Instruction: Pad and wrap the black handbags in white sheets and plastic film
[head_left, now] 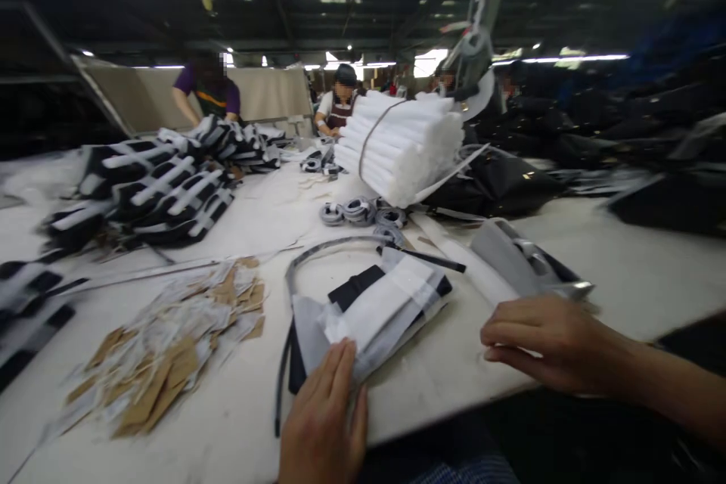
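Note:
A folded black item wrapped in white tissue-like sheet (397,291) lies on the table in front of me, with a dark strap (289,272) curving around its far and left sides. My left hand (323,412) rests on the near edge of this bundle, its fingers stretched out flat on the white sheet. To the right of the bundle, my right hand (544,340) hovers near the table's front edge, fingers curled and thumb close to them; what they hold, if anything, is too small to see. Just beyond it stands a grey object with a metallic end (522,257), its kind unclear.
Brown and white tags with strings (170,355) are heaped at left. Behind them lie black-and-white wrapped bundles (159,185). A tied stack of white rolls (397,144) and coiled grey straps (360,210) sit ahead. Black bags (499,178) fill the right. Two people work across the table.

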A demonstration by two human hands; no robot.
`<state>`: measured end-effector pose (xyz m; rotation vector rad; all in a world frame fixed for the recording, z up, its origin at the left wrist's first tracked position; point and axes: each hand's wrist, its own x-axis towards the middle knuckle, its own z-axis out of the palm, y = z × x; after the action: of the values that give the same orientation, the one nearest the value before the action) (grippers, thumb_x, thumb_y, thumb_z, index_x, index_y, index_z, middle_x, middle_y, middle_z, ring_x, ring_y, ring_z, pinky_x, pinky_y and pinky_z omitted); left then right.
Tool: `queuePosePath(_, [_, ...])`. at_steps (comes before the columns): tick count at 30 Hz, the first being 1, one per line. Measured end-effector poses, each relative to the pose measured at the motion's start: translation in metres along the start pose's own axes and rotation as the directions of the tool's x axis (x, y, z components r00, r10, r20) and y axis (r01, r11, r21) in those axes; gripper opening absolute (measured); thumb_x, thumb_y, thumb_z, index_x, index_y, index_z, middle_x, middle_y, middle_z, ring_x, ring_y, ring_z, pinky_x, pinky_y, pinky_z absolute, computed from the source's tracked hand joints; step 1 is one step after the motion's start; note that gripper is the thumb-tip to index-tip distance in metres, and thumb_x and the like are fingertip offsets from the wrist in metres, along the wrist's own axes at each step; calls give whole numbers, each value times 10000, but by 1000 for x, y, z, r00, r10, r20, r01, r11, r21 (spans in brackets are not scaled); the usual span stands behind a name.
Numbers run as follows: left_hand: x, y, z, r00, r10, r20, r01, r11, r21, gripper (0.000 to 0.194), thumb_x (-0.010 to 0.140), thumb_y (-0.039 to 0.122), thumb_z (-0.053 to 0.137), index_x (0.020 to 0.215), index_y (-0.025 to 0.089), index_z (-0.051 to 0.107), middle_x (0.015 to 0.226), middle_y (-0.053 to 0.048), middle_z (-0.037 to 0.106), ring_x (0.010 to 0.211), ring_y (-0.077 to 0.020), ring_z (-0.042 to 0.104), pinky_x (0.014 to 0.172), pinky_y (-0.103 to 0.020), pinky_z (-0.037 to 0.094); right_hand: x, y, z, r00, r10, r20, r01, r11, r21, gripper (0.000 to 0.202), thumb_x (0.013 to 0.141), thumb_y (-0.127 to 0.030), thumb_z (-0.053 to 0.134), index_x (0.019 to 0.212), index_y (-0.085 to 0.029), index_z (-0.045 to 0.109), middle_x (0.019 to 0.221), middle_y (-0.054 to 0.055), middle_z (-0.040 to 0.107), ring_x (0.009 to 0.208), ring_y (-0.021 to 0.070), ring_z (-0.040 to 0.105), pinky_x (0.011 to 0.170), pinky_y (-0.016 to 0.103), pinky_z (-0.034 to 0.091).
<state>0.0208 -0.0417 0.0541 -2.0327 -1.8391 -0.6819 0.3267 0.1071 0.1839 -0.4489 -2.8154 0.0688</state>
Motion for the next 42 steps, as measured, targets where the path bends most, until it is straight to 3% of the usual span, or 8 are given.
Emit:
queuePosePath(3, [2,3,-1,999,-48,14,49,997,-64,519,926,218,524,1438,147,478,1397,-87,624,1242,-230,625,980,-349,588,72,-3,14,965,-160,208,132,981,139,193,1011,-323,527,909,-225,658,743,33,660,685,167,608,613,294,369])
queuePosePath(8, [5,7,-1,995,-96,-33,91,988,-129,510,900,214,530,1405,143,530,1391,-69,631,1225,-237,635,971,-351,595,178,-2,52,856,-400,327,327,910,256,192,943,-317,605,792,-206,647,737,16,670,681,157,598,573,282,316])
queuePosePath(14, [7,8,6,981,-108,-160,88,988,-126,426,900,212,484,1289,125,633,1302,-33,692,1138,-201,682,908,-296,604,252,-7,89,664,-433,610,451,882,135,130,849,-319,742,780,-211,722,748,20,731,662,160,609,529,275,224])
queuePosePath(18, [5,5,15,973,-109,-206,83,988,-132,406,917,232,473,1269,126,644,1290,-29,700,1136,-193,681,902,-282,598,272,-16,99,555,-429,712,514,850,112,155,860,-400,751,833,-248,767,755,10,744,678,162,625,523,278,219])
queuePosePath(23, [1,7,18,973,-188,-136,159,967,-201,429,874,242,545,1290,178,626,1302,-88,683,1151,-203,669,920,-276,591,284,-26,105,486,-417,768,576,814,77,139,827,-383,794,789,-250,778,692,10,725,625,153,600,519,284,210])
queuePosePath(27, [5,8,21,965,-211,-158,178,964,-200,356,859,271,555,1188,196,666,1416,-150,594,1231,-254,623,880,-310,598,289,-28,110,469,-449,761,615,784,84,44,811,-231,777,767,-232,780,654,17,709,584,148,567,515,286,218])
queuePosePath(37, [11,9,35,934,-157,-321,128,986,-110,323,941,274,437,1066,172,717,1193,-42,749,1101,-211,670,776,-297,531,307,-27,116,412,-385,826,568,817,98,246,779,-490,814,786,-245,794,663,-10,713,535,131,497,506,281,216])
queuePosePath(42, [7,17,49,896,-234,-377,187,970,-159,316,876,221,467,1076,187,710,1186,-44,752,1098,-224,670,762,-331,520,319,-10,128,492,-328,806,496,867,50,454,656,-651,839,715,-213,740,602,-24,655,519,123,452,520,268,211])
